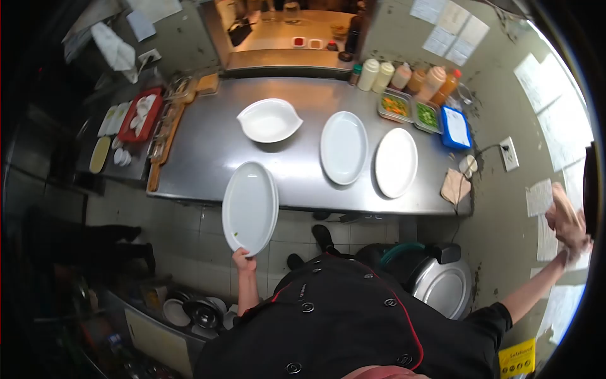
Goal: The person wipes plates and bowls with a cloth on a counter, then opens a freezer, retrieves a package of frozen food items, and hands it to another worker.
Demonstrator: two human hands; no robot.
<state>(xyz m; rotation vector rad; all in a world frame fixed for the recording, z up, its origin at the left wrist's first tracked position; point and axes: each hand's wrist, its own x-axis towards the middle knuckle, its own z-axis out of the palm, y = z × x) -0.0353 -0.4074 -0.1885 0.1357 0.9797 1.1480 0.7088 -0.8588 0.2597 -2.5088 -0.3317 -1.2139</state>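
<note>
Head view: left hand [243,259] grips an oval plate [249,208] near the counter [196,148], apparently mid-carry; next move needs level support; right hand [566,220], grip unclear

And the left hand [245,260] has most of its fingers out of sight beneath the plate [250,208]! Over on the right, the right hand [567,218] goes soft with blur, its hold unreadable, while the black fixture [592,189] runs off into the dark rim. The writing on the papers [456,30]? Far too small!
</note>
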